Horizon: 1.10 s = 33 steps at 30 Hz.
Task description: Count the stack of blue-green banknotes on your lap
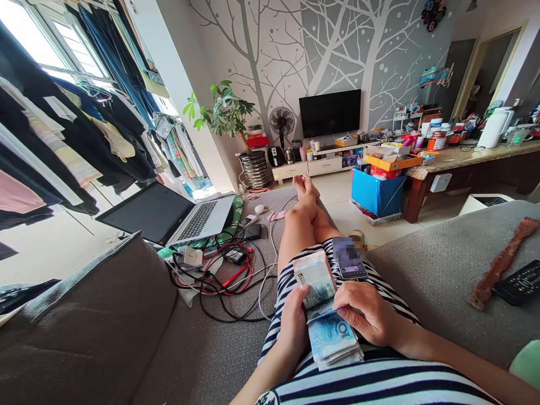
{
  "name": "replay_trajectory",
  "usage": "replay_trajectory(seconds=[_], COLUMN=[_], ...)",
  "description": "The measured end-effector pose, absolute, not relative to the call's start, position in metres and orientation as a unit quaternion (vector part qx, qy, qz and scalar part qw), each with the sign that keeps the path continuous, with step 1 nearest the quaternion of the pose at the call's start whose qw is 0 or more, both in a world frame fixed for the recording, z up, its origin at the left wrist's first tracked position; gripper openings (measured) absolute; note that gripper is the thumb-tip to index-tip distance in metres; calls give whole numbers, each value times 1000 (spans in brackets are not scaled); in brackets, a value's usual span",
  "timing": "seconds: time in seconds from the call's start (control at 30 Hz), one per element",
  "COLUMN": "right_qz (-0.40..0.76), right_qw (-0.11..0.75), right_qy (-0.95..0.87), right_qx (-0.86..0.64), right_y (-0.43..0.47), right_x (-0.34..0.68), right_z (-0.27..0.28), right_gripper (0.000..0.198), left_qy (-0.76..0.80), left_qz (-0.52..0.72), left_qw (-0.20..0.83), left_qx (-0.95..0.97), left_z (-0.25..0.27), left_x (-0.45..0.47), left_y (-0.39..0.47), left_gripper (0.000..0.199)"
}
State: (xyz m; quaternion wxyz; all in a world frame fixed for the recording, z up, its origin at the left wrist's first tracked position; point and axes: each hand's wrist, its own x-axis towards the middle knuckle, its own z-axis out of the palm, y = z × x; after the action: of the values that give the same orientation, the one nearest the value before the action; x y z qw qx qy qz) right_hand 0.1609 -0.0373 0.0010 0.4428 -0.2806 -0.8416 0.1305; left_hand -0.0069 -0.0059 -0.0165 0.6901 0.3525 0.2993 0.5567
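Note:
I sit on a grey sofa point(442, 264) with my legs stretched out, wearing a striped dress. My left hand point(294, 320) grips a stack of banknotes point(316, 278) standing up from my lap. My right hand point(367, 315) pinches the top edge of a blue note point(331, 334) that lies on a second pile of notes on my lap. A smartphone point(349, 260) rests on my thigh just beyond both hands, its screen lit.
An open laptop point(169, 216) sits to the left, beside tangled cables and chargers point(223, 270). A remote point(521, 281) and a brown strap point(502, 261) lie on the sofa to the right. Beyond are a blue bin point(375, 194), a cluttered counter point(464, 154) and a TV point(329, 112).

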Motion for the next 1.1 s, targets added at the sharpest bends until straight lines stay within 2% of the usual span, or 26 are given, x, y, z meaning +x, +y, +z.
replay_trajectory(seconds=[0.67,1.1], right_qz=[163,176], right_qw=[417,404], right_qy=[-861,-866], right_qx=[-242,-238], right_y=[-38,-41], right_x=[163,162], right_z=[8,12], right_gripper=[28,35], left_qy=[324,317], left_qz=[550,559], left_qw=[683,685], left_qx=[355,343], left_z=[-15,-15], left_x=[-6,-6], left_y=[-4,-4], left_gripper=[36,27])
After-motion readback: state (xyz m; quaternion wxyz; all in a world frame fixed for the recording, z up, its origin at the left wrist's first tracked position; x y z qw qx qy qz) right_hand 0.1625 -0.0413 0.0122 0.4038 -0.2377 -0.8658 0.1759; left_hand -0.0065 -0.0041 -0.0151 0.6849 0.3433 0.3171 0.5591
